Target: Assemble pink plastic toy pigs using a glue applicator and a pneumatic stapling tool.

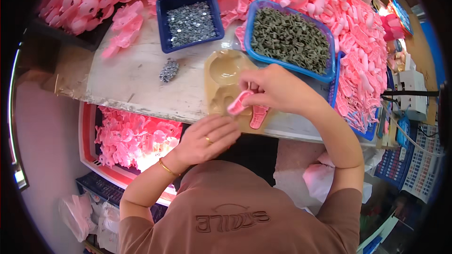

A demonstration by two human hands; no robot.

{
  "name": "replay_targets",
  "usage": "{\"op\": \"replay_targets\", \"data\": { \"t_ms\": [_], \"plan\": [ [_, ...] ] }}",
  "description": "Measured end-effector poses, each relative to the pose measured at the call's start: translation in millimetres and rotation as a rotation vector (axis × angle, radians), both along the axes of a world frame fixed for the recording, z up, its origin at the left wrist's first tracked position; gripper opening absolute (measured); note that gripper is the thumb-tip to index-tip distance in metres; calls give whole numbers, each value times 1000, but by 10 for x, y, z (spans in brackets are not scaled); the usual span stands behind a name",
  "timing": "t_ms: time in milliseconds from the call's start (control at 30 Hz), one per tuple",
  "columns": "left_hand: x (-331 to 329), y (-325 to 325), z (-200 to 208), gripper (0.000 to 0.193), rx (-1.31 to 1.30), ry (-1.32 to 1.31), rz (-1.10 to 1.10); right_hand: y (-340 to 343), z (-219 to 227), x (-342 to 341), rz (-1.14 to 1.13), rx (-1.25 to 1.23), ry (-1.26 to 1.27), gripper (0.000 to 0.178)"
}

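Note:
My right hand (275, 89) pinches a small pink plastic part (239, 103) between thumb and fingers, over a tan moulded holder (212, 73) with rounded hollows. A second pink ribbed piece (258, 116) shows just below that hand, at the holder's near right end; whether the hand touches it I cannot tell. My left hand (209, 137) lies palm down at the table's near edge, fingers stretched out and side by side. Its fingertips reach close to the lower left of the holder and the held part. What lies under those fingers is hidden.
Beyond the holder stand a dark blue tray (163, 26) of small shiny metal pieces and a blue tub (332, 49) of grey-green parts. Loose metal bits (169, 70) lie left. Pink parts (355, 56) pile high behind and right. A bin (84, 136) of pink shells sits below left.

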State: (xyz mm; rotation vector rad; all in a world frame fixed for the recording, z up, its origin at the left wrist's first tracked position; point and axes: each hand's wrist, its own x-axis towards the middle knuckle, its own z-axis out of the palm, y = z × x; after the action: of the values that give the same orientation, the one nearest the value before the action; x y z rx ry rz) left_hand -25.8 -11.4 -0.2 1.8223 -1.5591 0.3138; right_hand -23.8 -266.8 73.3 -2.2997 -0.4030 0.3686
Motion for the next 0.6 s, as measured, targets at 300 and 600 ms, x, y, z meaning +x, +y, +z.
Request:
{"op": "replay_targets", "data": {
  "t_ms": [300, 600],
  "plan": [
    [1163, 746, -177, 28, 11, -27, 851, 227, -225, 6, 115, -174, -106, 27],
    [2056, 1236, -70, 18, 134, 209, 840, 297, -14, -8, -63, -80, -112, 27]
  ]
}}
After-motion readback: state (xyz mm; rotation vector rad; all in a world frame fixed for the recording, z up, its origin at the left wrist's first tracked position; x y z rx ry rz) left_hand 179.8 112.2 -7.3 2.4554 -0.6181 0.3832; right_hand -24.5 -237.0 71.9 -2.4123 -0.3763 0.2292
